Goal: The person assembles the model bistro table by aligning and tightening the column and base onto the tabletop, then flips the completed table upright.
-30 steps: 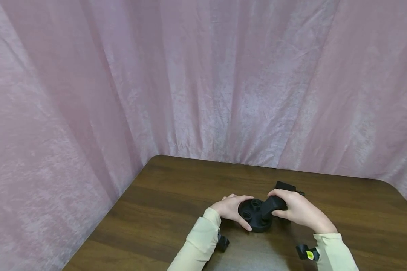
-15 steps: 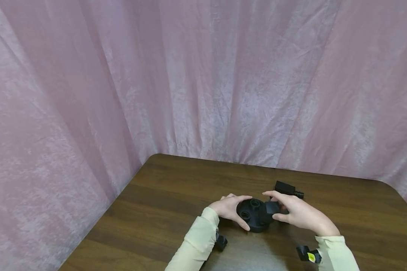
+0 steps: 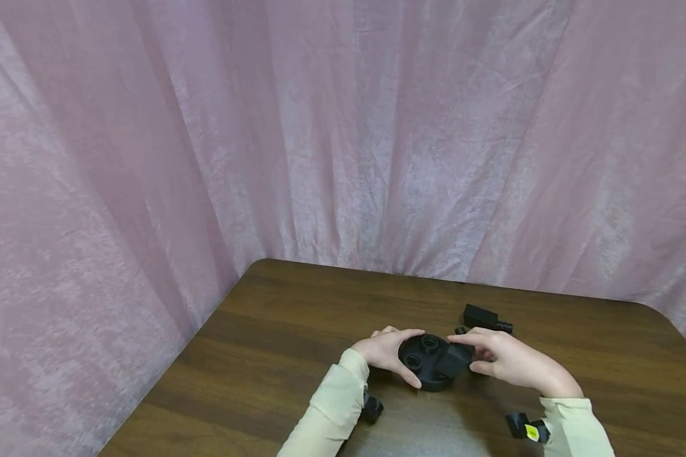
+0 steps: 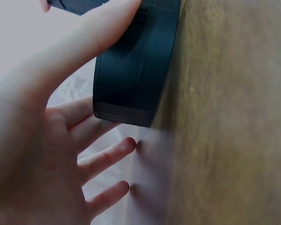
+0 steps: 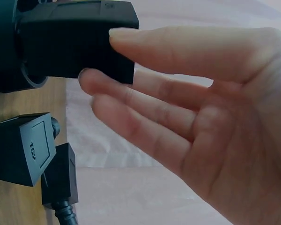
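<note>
From my end, the round black base point(image 3: 434, 384) sits on the wooden table point(image 3: 331, 304) in the crook of the left hand point(image 3: 384, 353): thumb on the near side, forefinger round the far side, so I read that hand as clamped on it. Over the base's right part is an angular black block point(image 3: 455, 360), and the right hand point(image 3: 509, 360) reaches it from the right, pinching it between thumb and fingertips. Whether the block is seated on the base I cannot tell. Two ringed sockets point(image 3: 430, 343) rise from the base left of the block.

My left wrist view adds the smooth side wall of the base under the thumb, with the ring and little fingers point(image 4: 107, 161) apart from each other and off the base, their tips close to the tabletop. My right wrist view shows two further pieces: a block with a small marking point(image 5: 23, 150), mostly hidden by the right hand in the head view, and a block with a ribbed stem point(image 3: 480, 317), which the head view shows just beyond that hand
</note>
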`<state>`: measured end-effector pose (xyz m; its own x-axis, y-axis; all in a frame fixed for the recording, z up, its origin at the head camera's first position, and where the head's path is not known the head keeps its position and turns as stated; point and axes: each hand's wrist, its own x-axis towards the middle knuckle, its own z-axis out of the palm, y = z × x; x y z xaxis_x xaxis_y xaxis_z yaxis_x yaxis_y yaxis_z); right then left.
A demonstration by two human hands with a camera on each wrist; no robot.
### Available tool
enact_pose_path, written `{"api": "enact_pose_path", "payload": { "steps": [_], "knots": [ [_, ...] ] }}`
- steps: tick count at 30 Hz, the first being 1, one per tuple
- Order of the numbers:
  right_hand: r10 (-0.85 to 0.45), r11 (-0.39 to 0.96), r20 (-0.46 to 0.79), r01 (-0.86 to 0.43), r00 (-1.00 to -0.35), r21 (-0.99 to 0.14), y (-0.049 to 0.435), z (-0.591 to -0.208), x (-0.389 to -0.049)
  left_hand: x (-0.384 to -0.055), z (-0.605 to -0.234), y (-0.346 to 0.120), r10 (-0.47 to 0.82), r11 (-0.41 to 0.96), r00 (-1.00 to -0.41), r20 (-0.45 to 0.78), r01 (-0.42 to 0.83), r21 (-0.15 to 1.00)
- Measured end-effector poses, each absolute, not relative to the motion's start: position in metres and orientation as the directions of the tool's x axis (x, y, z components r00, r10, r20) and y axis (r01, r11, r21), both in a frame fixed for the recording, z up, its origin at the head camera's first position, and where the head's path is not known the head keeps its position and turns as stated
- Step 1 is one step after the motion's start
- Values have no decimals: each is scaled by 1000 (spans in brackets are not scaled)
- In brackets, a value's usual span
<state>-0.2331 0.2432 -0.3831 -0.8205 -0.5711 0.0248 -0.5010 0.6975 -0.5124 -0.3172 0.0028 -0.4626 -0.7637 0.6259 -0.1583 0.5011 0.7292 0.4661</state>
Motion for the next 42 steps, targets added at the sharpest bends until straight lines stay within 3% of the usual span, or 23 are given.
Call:
{"api": "enact_pose_path", "payload": {
  "steps": [7, 24, 29, 42],
  "knots": [
    [-558, 708, 95, -533, -824, -463, 243, -387, -235, -318, -463, 3, 628, 730, -761, -163, 504, 461],
    [-591, 680, 39, -523, -806, -514, 234, -395, -234, -315, -463, 2, 609, 734, -770, -192, 456, 503],
    [-589, 673, 107, -560, -801, -483, 231, -401, -239, -315, -463, 2, 616, 729, -767, -179, 469, 500],
    [-486, 733, 161, -501, -859, -461, 223, -411, -246, -316, -466, 2, 621, 725, -765, -171, 478, 495]
  ]
}}
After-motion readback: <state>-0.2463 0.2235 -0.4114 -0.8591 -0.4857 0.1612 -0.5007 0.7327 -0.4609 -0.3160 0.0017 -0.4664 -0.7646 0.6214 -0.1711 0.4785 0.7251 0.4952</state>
